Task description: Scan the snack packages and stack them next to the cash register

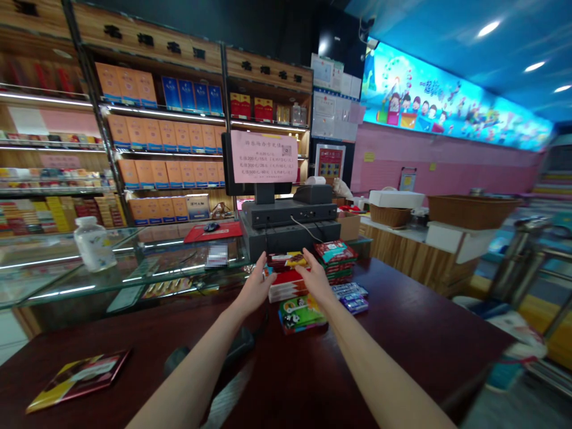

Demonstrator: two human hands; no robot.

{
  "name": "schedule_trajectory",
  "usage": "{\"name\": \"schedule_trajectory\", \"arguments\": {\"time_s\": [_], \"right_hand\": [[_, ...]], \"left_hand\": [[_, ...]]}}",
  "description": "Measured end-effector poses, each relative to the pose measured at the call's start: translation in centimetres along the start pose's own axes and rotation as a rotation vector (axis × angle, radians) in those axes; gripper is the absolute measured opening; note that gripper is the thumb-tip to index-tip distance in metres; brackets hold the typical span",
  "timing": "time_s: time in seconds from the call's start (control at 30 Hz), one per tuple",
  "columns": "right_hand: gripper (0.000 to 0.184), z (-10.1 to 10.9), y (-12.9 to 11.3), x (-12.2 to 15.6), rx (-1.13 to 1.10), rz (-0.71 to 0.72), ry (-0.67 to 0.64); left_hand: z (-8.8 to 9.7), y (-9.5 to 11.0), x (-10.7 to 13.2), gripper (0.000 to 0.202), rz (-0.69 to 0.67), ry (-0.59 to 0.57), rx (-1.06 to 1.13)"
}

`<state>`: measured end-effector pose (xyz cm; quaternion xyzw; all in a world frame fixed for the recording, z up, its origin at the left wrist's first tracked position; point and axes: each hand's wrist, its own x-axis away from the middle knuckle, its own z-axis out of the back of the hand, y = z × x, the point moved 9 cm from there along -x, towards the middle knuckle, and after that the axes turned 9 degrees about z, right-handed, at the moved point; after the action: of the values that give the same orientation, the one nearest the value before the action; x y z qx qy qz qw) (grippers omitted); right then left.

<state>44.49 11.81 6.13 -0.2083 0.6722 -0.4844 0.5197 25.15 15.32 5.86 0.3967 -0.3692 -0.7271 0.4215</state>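
My left hand (255, 287) and my right hand (316, 282) reach forward over the dark table, one at each end of some flat red and yellow packets (292, 260). The fingers of both are stretched out, thumbs apart, at the packets' ends; whether they press on them I cannot tell. Beneath lies a red and white box (288, 287). Nearer to me is a green packet with a panda picture (300, 314). A stack of red and green packets (337, 256) stands right of my right hand, with blue-purple packs (354, 302) in front of it.
Behind the packets stands a cash register (286, 214) with a pink sign (264, 158). A glass counter (147, 265) on the left bears a white bottle (95, 244). A yellow and maroon packet (80, 376) lies near left. A black object (239, 345) sits beneath my left forearm.
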Motion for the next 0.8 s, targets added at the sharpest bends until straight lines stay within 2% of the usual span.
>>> {"name": "schedule_trajectory", "arguments": {"time_s": [0.13, 0.37, 0.57, 0.8], "right_hand": [[0.071, -2.6, -1.6, 1.6, -0.062, 0.027, -0.042], [0.075, -9.1, -2.8, 4.8, -0.231, -0.01, -0.132], [0.072, -13.5, -1.8, 7.0, -0.362, -0.001, -0.211], [0.066, -16.5, 0.1, 8.4, -0.483, -0.002, -0.194]], "left_hand": [[2.9, 0.2, 1.7, 0.075, -0.024, 0.055, -0.049], [9.3, -0.8, 5.5, 0.073, -0.016, 0.088, -0.124], [14.2, -2.9, 8.5, 0.064, -0.015, 0.119, -0.151], [17.9, -6.2, 10.5, 0.056, 0.033, 0.204, -0.221]]}}
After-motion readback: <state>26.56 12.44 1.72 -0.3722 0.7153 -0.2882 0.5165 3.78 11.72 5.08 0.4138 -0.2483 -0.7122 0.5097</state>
